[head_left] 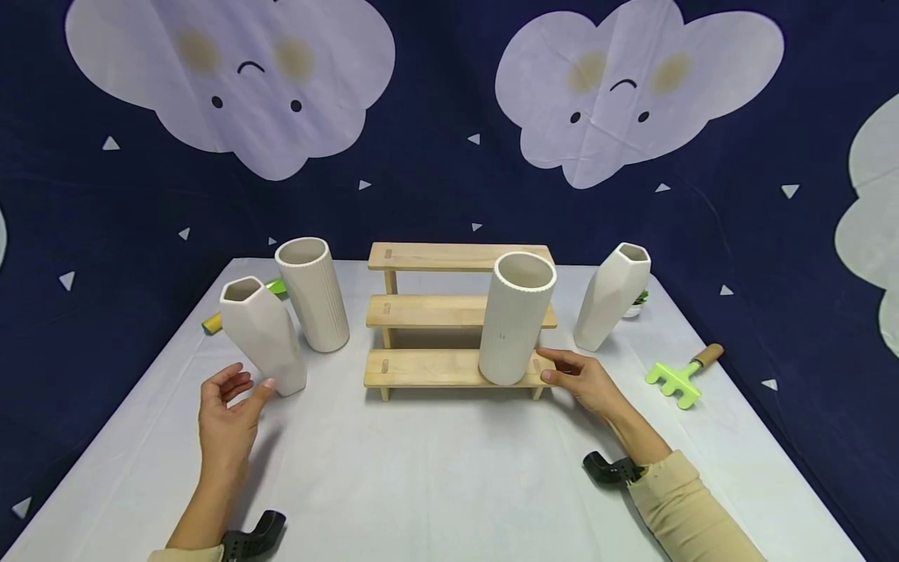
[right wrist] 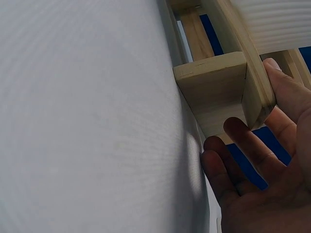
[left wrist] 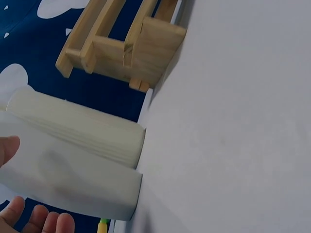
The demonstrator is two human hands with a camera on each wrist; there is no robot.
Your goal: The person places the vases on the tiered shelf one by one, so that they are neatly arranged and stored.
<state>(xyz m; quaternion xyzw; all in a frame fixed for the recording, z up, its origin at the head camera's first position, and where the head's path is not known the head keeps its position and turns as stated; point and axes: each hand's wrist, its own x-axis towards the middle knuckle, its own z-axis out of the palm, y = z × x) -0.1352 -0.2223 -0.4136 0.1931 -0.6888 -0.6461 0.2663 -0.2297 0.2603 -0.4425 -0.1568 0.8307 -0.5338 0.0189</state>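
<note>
My left hand (head_left: 228,425) is beside a white faceted vase (head_left: 263,336), its fingers loosely bent and spread. In the left wrist view, the thumb (left wrist: 7,149) overlaps the vase and the other fingertips lie below it. At the lowest step's right end, my right hand (head_left: 583,382) grips a three-step wooden shelf (head_left: 421,367). Its thumb (right wrist: 284,87) lies along the board edge, with the other fingers around and under the end. A white ribbed cylindrical vase (head_left: 516,320) stands upright on that lowest step, close to the right hand.
A second ribbed vase (head_left: 316,300) stands behind the left faceted one. Another faceted vase (head_left: 611,297) is right of the shelf, with a small potted plant (head_left: 634,306) behind it. A green hand rake (head_left: 681,376) lies at right; a yellow-handled green tool (head_left: 212,323) lies at left.
</note>
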